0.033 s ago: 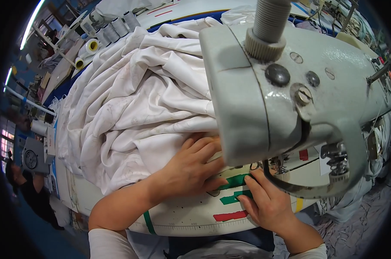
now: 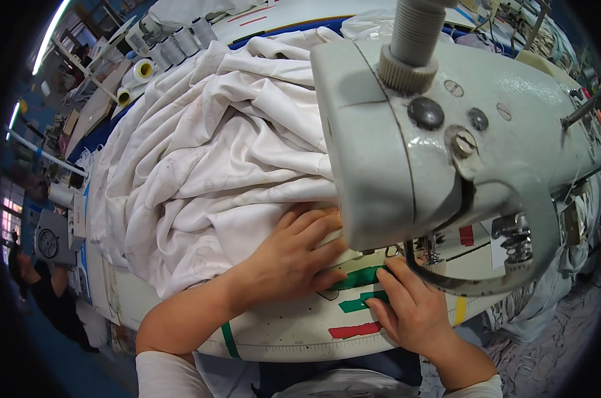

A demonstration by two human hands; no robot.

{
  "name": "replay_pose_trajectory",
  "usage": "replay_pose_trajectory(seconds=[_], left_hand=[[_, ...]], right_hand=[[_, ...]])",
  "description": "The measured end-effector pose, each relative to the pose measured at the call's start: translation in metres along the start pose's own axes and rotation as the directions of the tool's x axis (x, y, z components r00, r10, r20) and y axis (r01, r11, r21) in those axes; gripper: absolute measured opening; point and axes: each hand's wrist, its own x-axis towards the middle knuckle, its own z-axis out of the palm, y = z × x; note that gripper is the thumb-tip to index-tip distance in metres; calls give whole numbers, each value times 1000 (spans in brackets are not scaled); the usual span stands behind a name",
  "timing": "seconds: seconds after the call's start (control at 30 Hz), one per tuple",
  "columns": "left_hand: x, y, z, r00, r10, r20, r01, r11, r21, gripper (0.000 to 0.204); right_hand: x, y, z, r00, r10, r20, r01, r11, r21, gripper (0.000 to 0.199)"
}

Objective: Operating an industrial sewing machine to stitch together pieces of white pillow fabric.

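Note:
A heap of white satiny cloth (image 2: 201,152) covers the left of a sewing machine table. My left hand (image 2: 290,252) lies on its near edge with fingers stretched out; the sewing machine head (image 2: 380,146) hides some fingertips. My right hand (image 2: 413,305) rests by the presser foot (image 2: 433,249), thumb and forefinger apart. Its forefinger touches the end of a wide green tape strip (image 2: 360,277), and its thumb is at a shorter green strip (image 2: 353,305). Whether cloth lies under the foot is hidden.
A red tape strip (image 2: 353,330) and a printed ruler scale (image 2: 313,346) run near the table's front edge. Grey thread cones (image 2: 187,41) stand at the back left. More white cloth (image 2: 526,312) hangs at the right. A person in black (image 2: 51,292) is far left.

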Motion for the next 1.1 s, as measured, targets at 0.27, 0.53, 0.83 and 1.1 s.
replay_pose_trajectory(seconds=[0.27, 0.53, 0.83, 1.1], left_hand=[[-11, 7, 2, 991, -98, -97, 109, 987, 117, 50], [27, -4, 31, 889, -133, -437, 136, 990, -25, 15], [-7, -3, 8, 955, -76, -287, 71, 997, -29, 35], [-196, -69, -90, 754, -475, -454, 657, 528, 538, 44]], right_hand=[[5, -1, 7, 981, -61, -185, 61, 998, -8, 41], [8, -4, 16, 969, -51, -240, 48, 999, -19, 36], [10, -6, 19, 965, -68, -252, 63, 998, -27, 33], [-10, -55, 25, 965, -147, -218, 191, 962, 197, 38]])
